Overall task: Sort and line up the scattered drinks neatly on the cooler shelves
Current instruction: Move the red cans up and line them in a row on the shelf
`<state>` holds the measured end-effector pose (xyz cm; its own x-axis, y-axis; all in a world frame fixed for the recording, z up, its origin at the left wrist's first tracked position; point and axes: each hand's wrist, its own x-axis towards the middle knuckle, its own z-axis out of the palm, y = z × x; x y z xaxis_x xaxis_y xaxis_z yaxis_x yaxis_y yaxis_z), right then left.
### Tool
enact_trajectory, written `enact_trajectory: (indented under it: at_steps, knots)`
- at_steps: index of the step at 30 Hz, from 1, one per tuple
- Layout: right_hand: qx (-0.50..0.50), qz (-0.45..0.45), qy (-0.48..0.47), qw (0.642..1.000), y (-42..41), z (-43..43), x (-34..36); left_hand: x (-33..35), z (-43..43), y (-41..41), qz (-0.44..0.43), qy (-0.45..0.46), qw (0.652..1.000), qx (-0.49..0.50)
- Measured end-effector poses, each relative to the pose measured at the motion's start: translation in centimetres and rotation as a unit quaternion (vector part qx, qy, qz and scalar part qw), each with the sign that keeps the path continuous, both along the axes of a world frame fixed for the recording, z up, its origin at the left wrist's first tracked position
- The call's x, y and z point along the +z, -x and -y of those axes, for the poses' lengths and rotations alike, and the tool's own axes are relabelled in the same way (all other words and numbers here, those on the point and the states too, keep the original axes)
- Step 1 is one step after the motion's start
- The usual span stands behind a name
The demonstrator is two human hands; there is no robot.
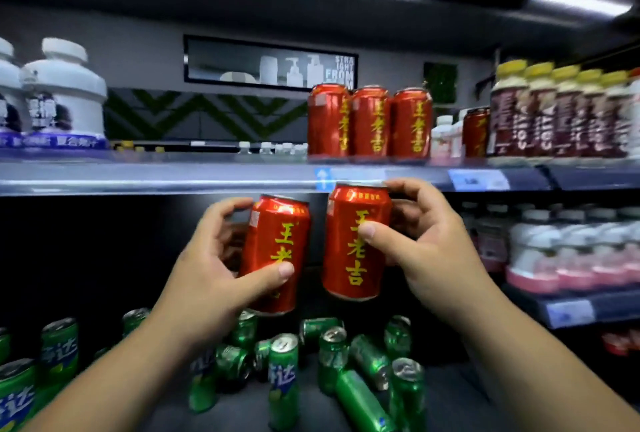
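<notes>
Red herbal-tea cans, two, held in mid-air just under the upper shelf edge (173, 177). One, the left can (277, 255), tilted, top leaning right; the other, the right can (356, 244), nearly upright, rim level with that edge. Long axes both close to vertical, so little turning needed before standing them. Wrapped round the first, the left hand (204, 275): thumb across the lower front, fingers curled behind the top. Round the second, the right hand (426, 248): thumb pressed on the label, forefinger hooked at the rim. Up and slightly right, on the shelf, a row of three matching cans (370, 121); right hand nearer it, probably first up. Below, green soda cans (284, 362), scattered, several on their sides.
</notes>
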<state>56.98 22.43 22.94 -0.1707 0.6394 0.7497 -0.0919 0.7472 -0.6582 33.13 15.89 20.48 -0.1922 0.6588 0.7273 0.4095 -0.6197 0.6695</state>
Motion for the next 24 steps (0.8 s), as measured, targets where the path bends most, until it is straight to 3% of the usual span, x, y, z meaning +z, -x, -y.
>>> enact_trajectory:
  at_steps: [5,11,24]
  knots:
    - [-0.039,0.006,-0.047,0.998,-7.4,-1.7,5.1,5.2,-1.8,-5.1,0.003,-0.071,0.997,0.001]
    - [-0.074,0.006,-0.079,0.994,-12.7,-5.4,10.0,10.2,-3.0,-7.5,-0.01,-0.115,0.99,0.076]
    - [-0.166,0.03,-0.072,0.983,-11.6,-14.1,14.8,15.6,-7.9,-2.7,0.015,-0.083,0.971,0.226]
